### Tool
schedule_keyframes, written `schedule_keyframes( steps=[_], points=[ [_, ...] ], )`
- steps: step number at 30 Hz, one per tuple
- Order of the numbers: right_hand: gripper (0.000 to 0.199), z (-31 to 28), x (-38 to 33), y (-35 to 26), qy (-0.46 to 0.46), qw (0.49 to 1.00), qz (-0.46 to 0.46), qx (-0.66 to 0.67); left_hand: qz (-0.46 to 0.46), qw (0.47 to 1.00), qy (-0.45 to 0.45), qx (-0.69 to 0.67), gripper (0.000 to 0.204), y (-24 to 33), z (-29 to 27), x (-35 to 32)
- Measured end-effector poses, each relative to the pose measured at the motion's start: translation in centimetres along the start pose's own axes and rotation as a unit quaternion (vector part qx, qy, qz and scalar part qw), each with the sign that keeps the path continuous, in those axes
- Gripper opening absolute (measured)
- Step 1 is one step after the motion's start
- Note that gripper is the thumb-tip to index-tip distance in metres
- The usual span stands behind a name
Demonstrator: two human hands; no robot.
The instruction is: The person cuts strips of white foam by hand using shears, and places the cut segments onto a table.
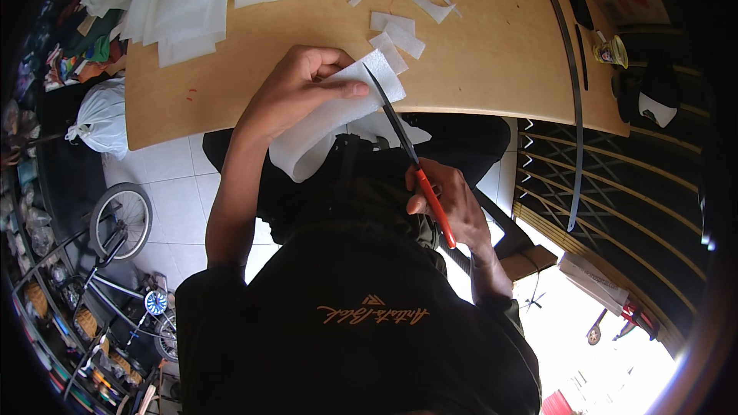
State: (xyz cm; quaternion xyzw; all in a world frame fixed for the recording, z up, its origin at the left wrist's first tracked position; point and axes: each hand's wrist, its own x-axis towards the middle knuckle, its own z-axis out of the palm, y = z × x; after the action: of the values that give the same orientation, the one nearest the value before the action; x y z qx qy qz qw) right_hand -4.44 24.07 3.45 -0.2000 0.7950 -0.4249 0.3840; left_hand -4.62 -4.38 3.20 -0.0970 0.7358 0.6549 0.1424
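Note:
My left hand grips a long strip of white fabric at the near edge of a wooden table, thumb pressed on top. My right hand holds scissors with red handles; the dark blades reach up across the strip's far end, right beside my left thumb. The strip's lower end curls down over my lap. Several small cut white pieces lie on the table just beyond the blades.
Stacks of white fabric sheets cover the table's far left. A long dark curved ruler lies along its right side, near a small jar. A bicycle and a white bag stand on the tiled floor at left.

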Motion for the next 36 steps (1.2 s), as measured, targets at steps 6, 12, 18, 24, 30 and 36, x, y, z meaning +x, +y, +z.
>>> schedule_keyframes(
  steps=[6, 12, 18, 24, 30, 36],
  points=[
    [0.066, 0.4, 0.0, -0.5, 0.025, 0.999, 0.007, -0.02, -0.017, 1.0, -0.005, -0.01, 0.035, -0.1, -0.1, 0.2],
    [0.047, 1.1, 0.0, -1.0, 0.073, 0.997, 0.02, -0.008, -0.032, 0.999, -0.004, -0.021, 0.038, -0.4, -0.3, 0.5],
    [0.048, 1.2, 0.2, -1.2, 0.09, 0.995, 0.006, -0.048, -0.036, 0.999, -0.002, -0.031, 0.042, -0.8, -0.7, 0.8],
    [0.075, 1.0, 0.8, -0.3, 0.049, 0.998, -0.018, -0.035, -0.059, 0.997, -0.032, -0.03, 0.041, 0.0, -0.9, 1.1],
    [0.074, 0.8, 1.8, -0.5, 0.047, 0.997, -0.049, -0.047, -0.057, 0.996, -0.064, -0.02, 0.042, -0.2, -0.5, 1.9],
    [0.055, 0.7, 2.7, -1.7, 0.076, 0.995, -0.019, -0.059, -0.08, 0.996, -0.041, 0.017, 0.043, 1.1, -1.1, 2.4]
  ],
)
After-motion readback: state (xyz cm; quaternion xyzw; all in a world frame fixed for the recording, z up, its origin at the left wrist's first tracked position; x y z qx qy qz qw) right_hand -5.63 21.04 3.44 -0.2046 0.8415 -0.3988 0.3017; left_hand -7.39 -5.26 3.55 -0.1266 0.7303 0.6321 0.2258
